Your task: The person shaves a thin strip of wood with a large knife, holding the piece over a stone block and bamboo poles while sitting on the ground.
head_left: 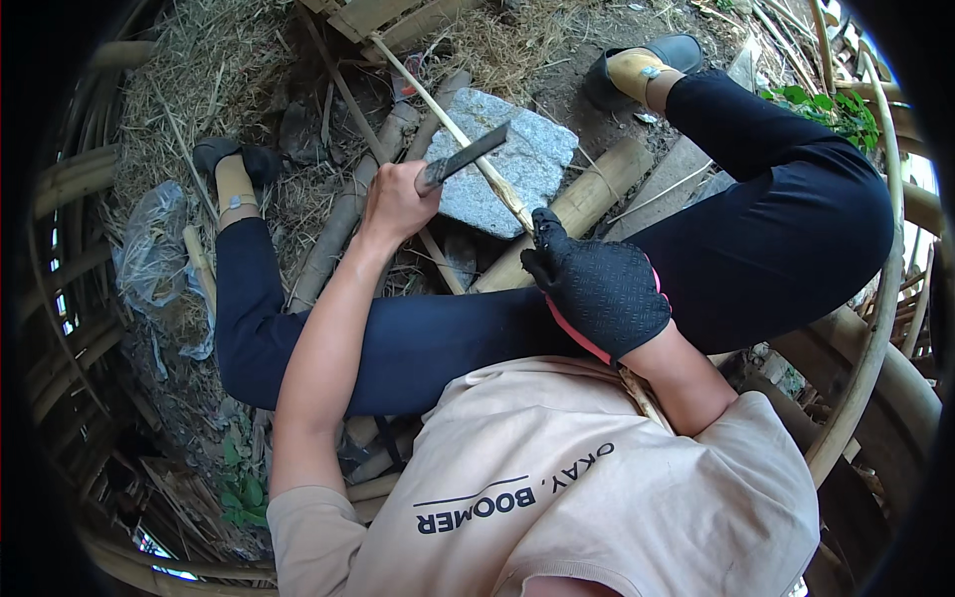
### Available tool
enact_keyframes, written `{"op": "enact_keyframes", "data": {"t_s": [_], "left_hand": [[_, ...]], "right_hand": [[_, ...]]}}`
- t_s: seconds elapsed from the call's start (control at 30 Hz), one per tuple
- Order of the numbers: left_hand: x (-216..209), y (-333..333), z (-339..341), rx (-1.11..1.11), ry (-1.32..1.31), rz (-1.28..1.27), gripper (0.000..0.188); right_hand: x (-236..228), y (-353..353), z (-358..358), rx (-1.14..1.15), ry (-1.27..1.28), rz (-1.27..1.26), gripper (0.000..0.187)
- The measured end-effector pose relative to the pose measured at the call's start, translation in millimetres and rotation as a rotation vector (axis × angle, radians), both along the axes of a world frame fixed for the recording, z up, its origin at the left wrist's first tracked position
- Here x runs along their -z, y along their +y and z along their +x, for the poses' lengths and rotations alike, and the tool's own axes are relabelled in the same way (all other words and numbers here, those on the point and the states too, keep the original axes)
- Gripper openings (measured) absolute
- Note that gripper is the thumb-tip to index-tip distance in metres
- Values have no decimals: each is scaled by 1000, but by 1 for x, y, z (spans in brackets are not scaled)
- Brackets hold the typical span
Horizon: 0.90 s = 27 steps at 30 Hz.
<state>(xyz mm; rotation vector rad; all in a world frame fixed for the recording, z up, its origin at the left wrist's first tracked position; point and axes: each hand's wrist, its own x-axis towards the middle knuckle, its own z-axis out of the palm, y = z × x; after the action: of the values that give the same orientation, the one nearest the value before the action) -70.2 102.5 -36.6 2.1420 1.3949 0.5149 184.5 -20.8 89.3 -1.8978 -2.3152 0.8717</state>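
Item: bamboo strip (pixel 453 124), long, thin, pale. It runs from the straw at the upper middle of the view, over the grey stone block (pixel 507 159), down to my lap, where its lower end passes under my right forearm. By the look of it: light, stiff along its length but springy, with edges likely sharp where split; best held low, close to the cut, with a covered hand.

Item: left hand (pixel 396 199), bare. Grip closed around the handle of a flat dark blade (pixel 468 156), which lies across the strip above the stone. The blade looks heavier than the strip; its handle is short, so a full fist suits it.

Item: right hand (pixel 597 289), in a black textured glove with a pink cuff edge. Grip closed on the strip just below the blade; the glove's dimpled face should keep the smooth skin of the bamboo from slipping.

Surroundings: my legs in dark trousers spread either side of the stone; dark shoes (pixel 647 65); split bamboo lengths and logs on the ground; dry straw; a crumpled clear plastic bag (pixel 149 244) to the left; curved bamboo hoops around the rim.
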Motion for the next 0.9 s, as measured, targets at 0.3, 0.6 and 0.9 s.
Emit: {"op": "enact_keyframes", "data": {"t_s": [0.3,0.6,0.9], "left_hand": [[-3,-4,7,39,-71,10,21],[9,25,-38,-166,115,-44,19],[4,10,5,11,-65,-55,18]], "right_hand": [[-2,0,2,-9,2,-13,50],[0,0,2,-5,18,-16,50],[2,-2,6,2,19,-18,49]]}}
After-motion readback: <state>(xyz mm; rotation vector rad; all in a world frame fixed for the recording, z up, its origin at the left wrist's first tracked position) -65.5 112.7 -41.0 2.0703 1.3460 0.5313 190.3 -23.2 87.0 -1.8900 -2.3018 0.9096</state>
